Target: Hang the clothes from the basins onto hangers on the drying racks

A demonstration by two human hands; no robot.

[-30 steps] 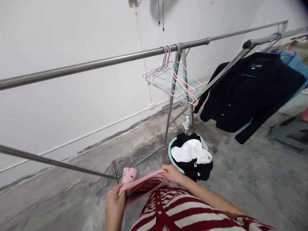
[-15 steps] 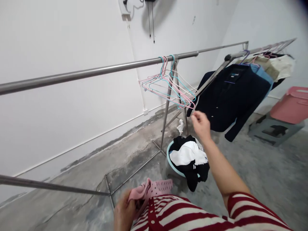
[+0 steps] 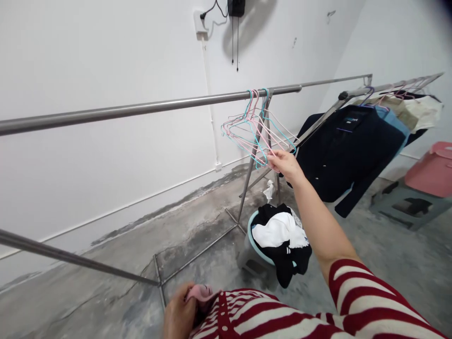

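Observation:
My right hand (image 3: 285, 165) reaches up and has its fingers closed on the lower corner of a pink hanger (image 3: 263, 137). That hanger is in a bunch of pink and turquoise hangers hooked over the metal rail (image 3: 169, 105). Low in front of my body, my left hand (image 3: 181, 310) is closed around a pink cloth (image 3: 202, 293). Only a small part of the cloth shows; my striped shirt hides the rest. Beneath my right forearm, a light blue basin (image 3: 254, 245) holds black clothes and a white garment (image 3: 278, 230).
A dark jacket (image 3: 348, 146) hangs at the right on a second rail, with other clothes behind it. Farther right, a pink basket (image 3: 429, 172) stands on a grey stool (image 3: 406, 205). The rack's legs and floor bars (image 3: 197, 254) run across the concrete floor.
My right hand has moved to the hangers and closed on a pink one. The pink cloth in my left hand has dropped lower and shows less. The view has shifted slightly.

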